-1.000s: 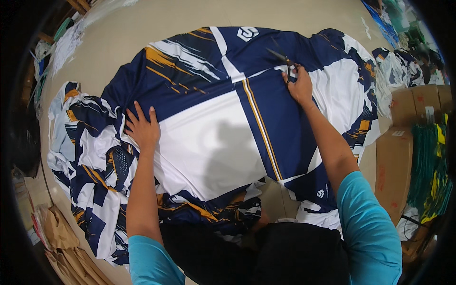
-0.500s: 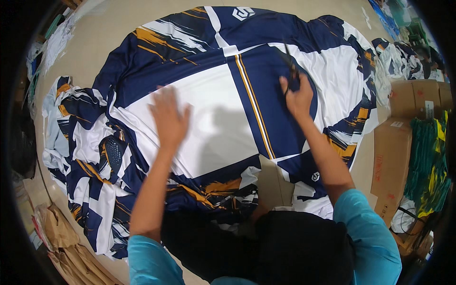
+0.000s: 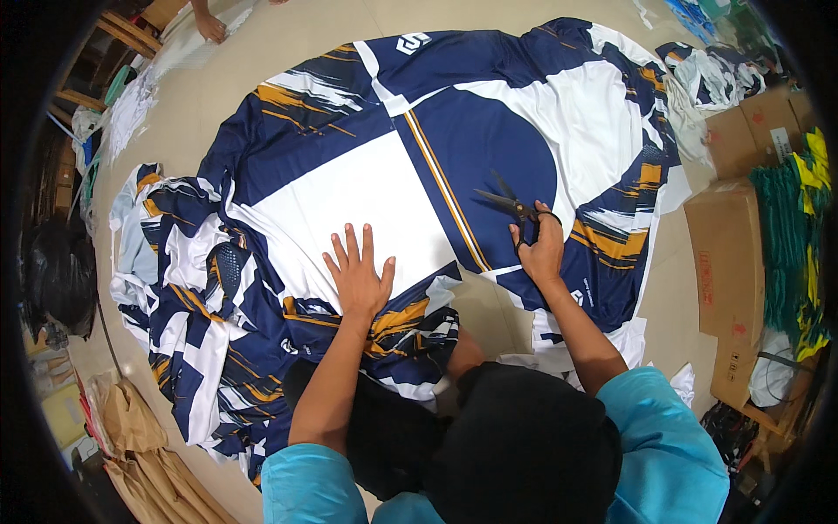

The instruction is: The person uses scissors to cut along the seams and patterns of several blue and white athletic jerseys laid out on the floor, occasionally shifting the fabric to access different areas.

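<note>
A wide sheet of printed fabric [image 3: 489,166], navy, white and orange, lies spread on the floor around me. My left hand [image 3: 359,278] rests on its white panel [image 3: 349,210], fingers spread and holding nothing. In my right hand [image 3: 543,251] is a pair of dark scissors [image 3: 513,204], gripped by the handles. Their blades are parted and point up and left over the navy panel, beside the orange-and-white stripe [image 3: 443,188]. Whether the blades touch the cloth I cannot tell.
Bunched fabric [image 3: 196,349] of the same print is heaped at left. Cardboard boxes [image 3: 723,262] and a green-and-yellow bundle [image 3: 790,253] stand at right. Brown paper [image 3: 135,419] lies lower left. Another person's hand [image 3: 210,27] touches the floor at upper left.
My left hand has moved nearer to me and right, and now lies flat. My right hand has come closer with the scissors, their blades now parted. Another person's hand has appeared.
</note>
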`<state>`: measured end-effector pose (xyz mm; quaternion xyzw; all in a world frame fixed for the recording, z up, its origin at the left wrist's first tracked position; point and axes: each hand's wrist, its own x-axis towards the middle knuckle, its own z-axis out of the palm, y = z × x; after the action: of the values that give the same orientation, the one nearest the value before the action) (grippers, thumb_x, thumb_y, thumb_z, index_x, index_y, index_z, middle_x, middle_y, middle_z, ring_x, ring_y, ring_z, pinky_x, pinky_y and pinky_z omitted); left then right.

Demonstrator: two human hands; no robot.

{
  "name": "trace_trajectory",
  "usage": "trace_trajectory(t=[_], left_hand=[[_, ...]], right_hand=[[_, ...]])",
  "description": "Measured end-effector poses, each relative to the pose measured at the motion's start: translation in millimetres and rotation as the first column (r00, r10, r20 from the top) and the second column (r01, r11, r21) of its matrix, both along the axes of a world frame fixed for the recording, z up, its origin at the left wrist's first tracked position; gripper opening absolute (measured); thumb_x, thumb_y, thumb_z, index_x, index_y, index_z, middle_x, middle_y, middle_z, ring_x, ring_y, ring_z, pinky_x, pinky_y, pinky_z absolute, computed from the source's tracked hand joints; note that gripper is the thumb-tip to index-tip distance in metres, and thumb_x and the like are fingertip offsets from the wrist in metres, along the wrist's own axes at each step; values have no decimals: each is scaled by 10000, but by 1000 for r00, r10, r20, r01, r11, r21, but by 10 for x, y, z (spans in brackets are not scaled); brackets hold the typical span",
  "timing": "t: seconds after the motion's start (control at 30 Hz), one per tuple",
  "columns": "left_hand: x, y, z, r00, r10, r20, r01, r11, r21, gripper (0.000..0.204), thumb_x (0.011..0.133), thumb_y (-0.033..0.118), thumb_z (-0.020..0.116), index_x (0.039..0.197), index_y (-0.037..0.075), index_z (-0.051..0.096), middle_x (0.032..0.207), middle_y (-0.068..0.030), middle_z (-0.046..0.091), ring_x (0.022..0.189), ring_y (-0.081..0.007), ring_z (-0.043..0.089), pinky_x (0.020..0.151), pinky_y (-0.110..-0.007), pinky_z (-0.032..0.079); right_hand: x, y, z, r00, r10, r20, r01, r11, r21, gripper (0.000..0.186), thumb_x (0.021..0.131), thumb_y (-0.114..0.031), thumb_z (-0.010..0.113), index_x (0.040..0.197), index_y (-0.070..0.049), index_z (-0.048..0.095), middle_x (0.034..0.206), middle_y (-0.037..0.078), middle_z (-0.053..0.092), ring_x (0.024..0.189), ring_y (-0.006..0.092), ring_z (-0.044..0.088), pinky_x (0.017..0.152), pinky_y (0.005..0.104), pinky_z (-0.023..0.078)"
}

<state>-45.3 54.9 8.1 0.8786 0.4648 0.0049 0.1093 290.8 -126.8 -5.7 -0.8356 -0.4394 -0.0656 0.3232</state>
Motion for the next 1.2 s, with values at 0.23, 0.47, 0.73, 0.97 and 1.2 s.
trace_trajectory(t=[0.23, 0.47, 0.73, 0.97, 1.2], left_hand=[[125, -130, 90, 982, 7, 189, -7, 1000, -1, 717, 1082, 474, 590, 1660, 74, 448, 1746, -252, 334, 1649, -506, 206, 1311, -709, 144], [577, -838, 267, 846, -145, 514, 201, 978, -56, 398, 894, 226, 841, 1212, 42, 687, 1183, -162, 650, 1194, -382, 589, 1048, -528, 435], [603, -945, 114, 854, -195, 483, 211, 977, 20, 334, 891, 143, 821, 1200, 95, 701, 1120, -98, 651, 1147, -330, 598, 1086, -506, 408], [559, -937, 50, 808, -235, 540, 270, 963, 15, 231, 891, 96, 804, 1102, 114, 709, 1084, -70, 655, 1102, -331, 615, 1079, -506, 425], [557, -946, 22, 826, -214, 522, 274, 961, -38, 201, 945, 93, 757, 1133, 113, 689, 1082, -35, 674, 1118, -266, 641, 1148, -540, 421]], right_hand=[[-247, -276, 344, 943, -66, -327, 66, 998, -10, 423, 863, -280, 940, 1007, 22, 681, 1008, 176, 743, 869, 298, 669, 800, 418, 539], [-1079, -1145, 644, 318, -199, -927, -210, 939, -274, 544, 949, -484, 862, 759, -9, 676, 629, 12, 589, 592, 107, 495, 543, 324, 393], [-1269, -1373, 659, 178, -360, -916, -385, 831, -402, 616, 945, -586, 816, 857, 22, 767, 728, 35, 669, 680, 141, 602, 614, 325, 441], [-1298, -1157, 519, 139, -301, -944, -339, 881, -330, 491, 967, -506, 838, 794, -76, 676, 675, -7, 584, 575, 88, 516, 542, 284, 374], [-1301, -943, 371, 119, -282, -952, -279, 911, -305, 472, 947, -493, 859, 792, -78, 694, 667, -10, 586, 572, 93, 535, 536, 271, 377]])
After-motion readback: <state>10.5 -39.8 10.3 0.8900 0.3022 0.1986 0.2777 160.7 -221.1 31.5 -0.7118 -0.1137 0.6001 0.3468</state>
